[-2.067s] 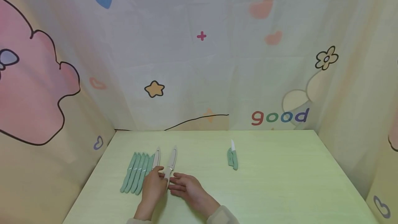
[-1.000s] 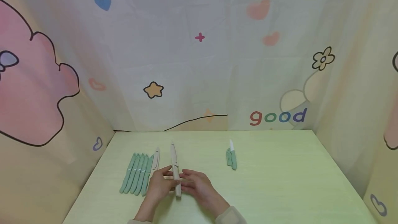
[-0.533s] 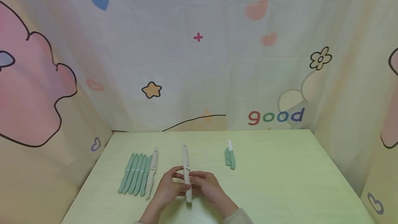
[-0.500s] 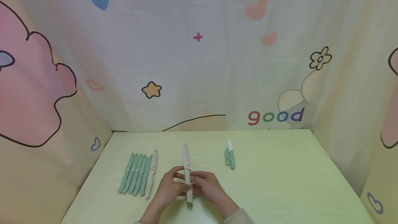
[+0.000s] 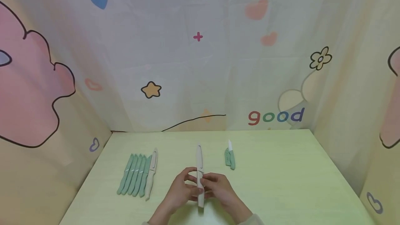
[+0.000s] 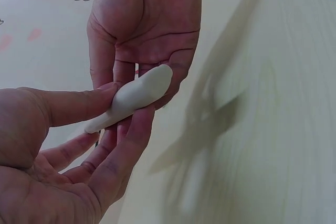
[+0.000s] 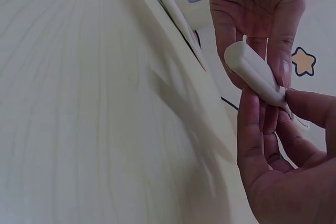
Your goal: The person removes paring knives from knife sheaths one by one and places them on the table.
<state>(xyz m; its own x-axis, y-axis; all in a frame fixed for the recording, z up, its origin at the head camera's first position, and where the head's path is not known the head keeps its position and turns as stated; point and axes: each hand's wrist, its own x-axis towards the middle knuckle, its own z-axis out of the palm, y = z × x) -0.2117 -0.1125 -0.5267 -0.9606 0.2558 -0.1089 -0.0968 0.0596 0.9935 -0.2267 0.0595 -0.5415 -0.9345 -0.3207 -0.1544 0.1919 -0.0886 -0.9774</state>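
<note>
A cream-handled knife [image 5: 199,157], its blade in a pale sheath, is held up over the table by both hands, tip away from me. My left hand [image 5: 181,190] pinches the handle from the left, thumb on top. From the right, my right hand [image 5: 222,187] pinches the same handle near its front end. Seen in the left wrist view, the rounded handle butt [image 6: 149,85] sits between thumb and fingers. The right wrist view shows the handle [image 7: 254,72] with fingers of both hands around it, the blade mostly hidden.
Several green knives [image 5: 136,174] lie in a row at the left, a second cream knife [image 5: 150,176] beside them. Behind the right hand lies a small green knife [image 5: 232,159] with a white blade, against a green sheath [image 5: 227,157]. A printed curtain [image 5: 175,51] borders the table.
The left hand has lifted the cream knife from beside the row and moved it right. The right hand, earlier open beside it, now grips the handle too. The second cream knife stays put.
</note>
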